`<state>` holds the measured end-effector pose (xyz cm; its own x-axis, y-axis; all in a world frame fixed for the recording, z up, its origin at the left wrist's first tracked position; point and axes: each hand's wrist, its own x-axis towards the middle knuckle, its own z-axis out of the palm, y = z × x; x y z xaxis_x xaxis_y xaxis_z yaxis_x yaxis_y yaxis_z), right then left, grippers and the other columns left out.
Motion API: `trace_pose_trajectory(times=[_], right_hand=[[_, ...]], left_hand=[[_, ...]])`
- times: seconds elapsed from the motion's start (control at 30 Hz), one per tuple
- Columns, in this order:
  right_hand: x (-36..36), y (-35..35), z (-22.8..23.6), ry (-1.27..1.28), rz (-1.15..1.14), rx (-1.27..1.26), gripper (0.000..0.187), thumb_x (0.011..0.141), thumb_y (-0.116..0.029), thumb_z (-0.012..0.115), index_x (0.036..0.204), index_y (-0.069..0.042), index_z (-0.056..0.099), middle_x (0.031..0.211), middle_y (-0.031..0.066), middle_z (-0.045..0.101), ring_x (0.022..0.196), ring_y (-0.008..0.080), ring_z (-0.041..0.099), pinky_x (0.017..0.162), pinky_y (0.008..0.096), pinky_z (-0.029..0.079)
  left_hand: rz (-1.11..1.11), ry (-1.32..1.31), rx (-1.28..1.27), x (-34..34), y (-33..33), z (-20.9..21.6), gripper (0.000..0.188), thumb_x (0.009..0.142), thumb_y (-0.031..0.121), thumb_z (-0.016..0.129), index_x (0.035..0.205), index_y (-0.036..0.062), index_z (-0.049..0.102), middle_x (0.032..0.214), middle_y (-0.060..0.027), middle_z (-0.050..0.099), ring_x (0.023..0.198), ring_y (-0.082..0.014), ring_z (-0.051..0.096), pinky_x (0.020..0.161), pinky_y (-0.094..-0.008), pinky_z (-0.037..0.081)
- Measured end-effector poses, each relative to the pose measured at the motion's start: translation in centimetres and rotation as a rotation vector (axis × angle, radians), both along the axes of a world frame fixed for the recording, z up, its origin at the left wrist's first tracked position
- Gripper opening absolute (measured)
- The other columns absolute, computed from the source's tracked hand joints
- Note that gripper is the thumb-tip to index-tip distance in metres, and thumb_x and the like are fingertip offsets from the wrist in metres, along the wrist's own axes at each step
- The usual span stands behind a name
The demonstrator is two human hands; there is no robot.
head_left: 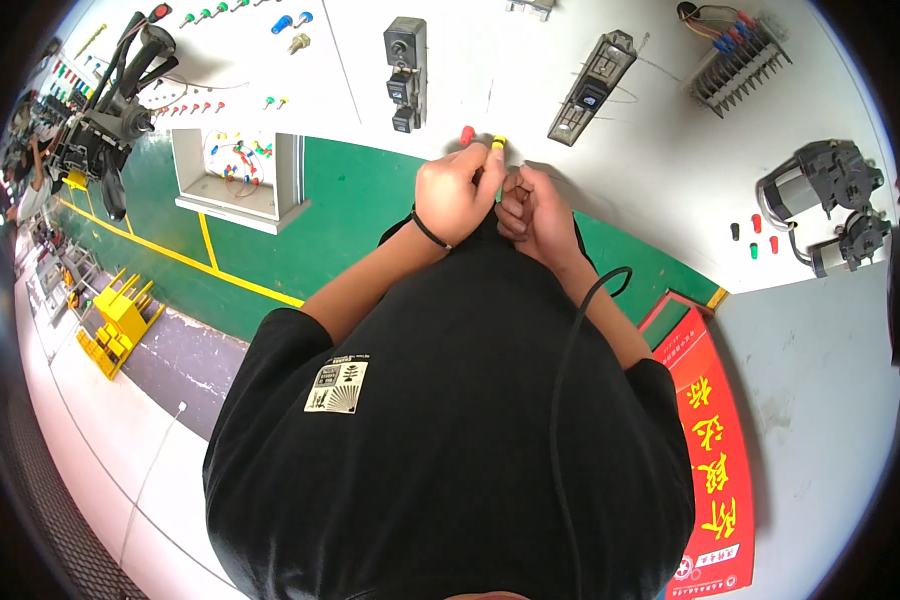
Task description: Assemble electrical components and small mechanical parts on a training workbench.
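Observation:
My left hand (456, 192), with a dark band at the wrist, is closed at the edge of the white work surface. Its fingertips meet a small yellow plug-like piece (499, 143); whether they grip it I cannot tell. A small red piece (467, 133) stands on the surface just beyond the knuckles. Close beside it on the right, my right hand (536, 215) has its fingers curled in a pinch. Anything between those fingers is hidden.
Beyond my hands sit a black switch block (406, 75) and a slanted switch panel (592, 88). A finned terminal block (738, 65) and a motor assembly (820, 190) are at right. An open drawer (240, 195) holds coloured leads. A black cable (560, 430) crosses my shirt.

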<state>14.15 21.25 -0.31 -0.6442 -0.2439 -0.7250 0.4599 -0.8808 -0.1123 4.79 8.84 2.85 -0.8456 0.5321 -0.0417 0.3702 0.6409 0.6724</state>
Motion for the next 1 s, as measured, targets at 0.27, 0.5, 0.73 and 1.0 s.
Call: trace_pose_trajectory(times=[0.27,0.5,0.73,1.0], right_hand=[[0.8,1.5,0.2,0.026,0.084,0.002,0.034,0.103,-0.039,0.04,0.091,-0.011,0.054,0.065,-0.0026,0.039,0.051,0.0097,0.034,0.048,0.0251,0.028],[2.1,2.7,-0.5,0.044,0.076,-0.023,0.032,0.101,-0.036,0.045,0.091,-0.007,0.055,0.064,-0.0008,0.041,0.049,0.011,0.035,0.047,0.0263,0.027],[3.1,4.2,-0.5,0.08,0.105,-0.022,0.033,0.101,-0.036,0.044,0.092,-0.007,0.056,0.065,-0.0007,0.042,0.05,0.011,0.037,0.047,0.0265,0.027],[4.0,5.9,0.1,0.125,0.137,0.016,0.032,0.103,-0.033,0.04,0.09,-0.009,0.055,0.065,-0.0015,0.041,0.05,0.0096,0.035,0.047,0.0245,0.028]], left_hand=[[0.212,-0.015,0.14,1.1,1.0,-0.9,0.027,0.089,0.017,0.074,0.073,0.0035,0.056,0.059,-0.0083,0.059,0.047,-0.0229,0.059,0.047,-0.0334,0.047],[0.246,-0.004,0.086,2.1,2.1,0.1,0.025,0.087,0.016,0.075,0.077,0.004,0.056,0.06,-0.0081,0.06,0.049,-0.0216,0.061,0.049,-0.0331,0.049],[0.205,0.169,0.048,2.5,2.0,-0.9,0.017,0.087,0.014,0.075,0.092,0.0038,0.061,0.061,-0.0076,0.06,0.05,-0.0216,0.06,0.049,-0.0323,0.048],[0.322,0.133,0.108,3.2,2.5,-1.3,0.023,0.088,0.013,0.075,0.102,0.0015,0.063,0.072,-0.0087,0.069,0.056,-0.0171,0.065,0.064,-0.0288,0.055]])
